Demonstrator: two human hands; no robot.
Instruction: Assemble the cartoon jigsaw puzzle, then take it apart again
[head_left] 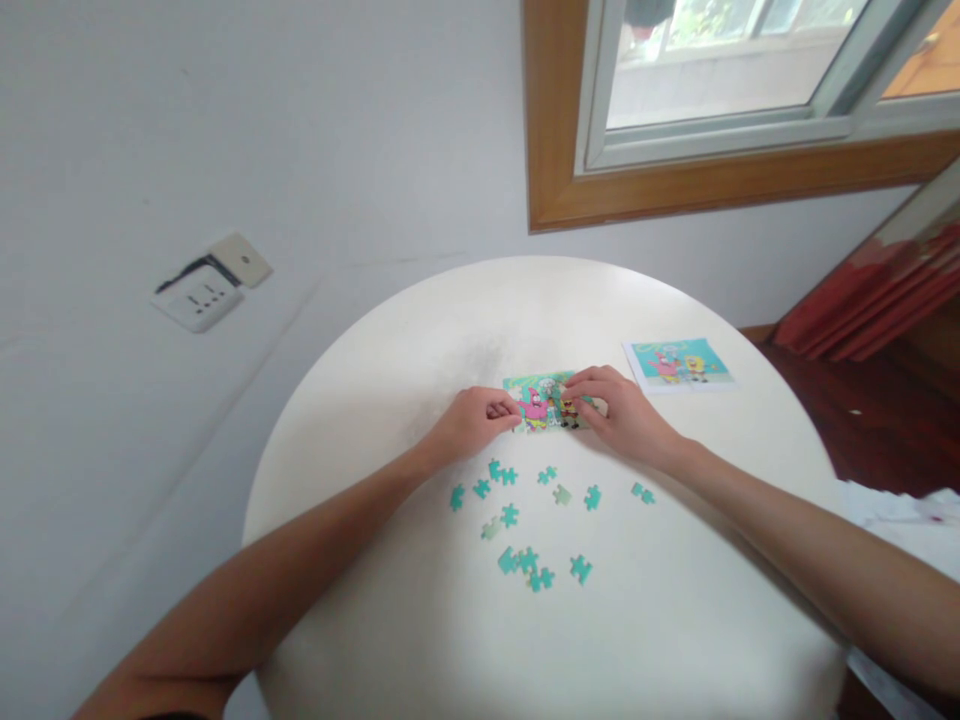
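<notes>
Flanking a partly joined puzzle [534, 408], the person's two hands come in from either side of the round white desk [360, 620]; the puzzle lies flat in the far half, picture side up, well inside the far edge. The left hand [480, 415] is loosely curled at its left end, fingertips at the border, a placement that would suit steadying it; whether those fingers pinch anything cannot be told. The right hand [619, 405] arches over the right end, thumb and fingers bent down towards it, as would suit pressing or adjusting a piece; its fingers hide what they touch, so whether it grasps one cannot be told either. Loose teal and pale pieces [510, 515] are scattered between the puzzle and the near edge, most of them separated and lying in front of the hands, probably so that each can be seen and picked up easily; towards the right edge, beyond the right hand, a card [675, 362] with similar pink and yellow figures lies face up, apart from the pieces and uncovered by either arm, presumably to be looked at.
</notes>
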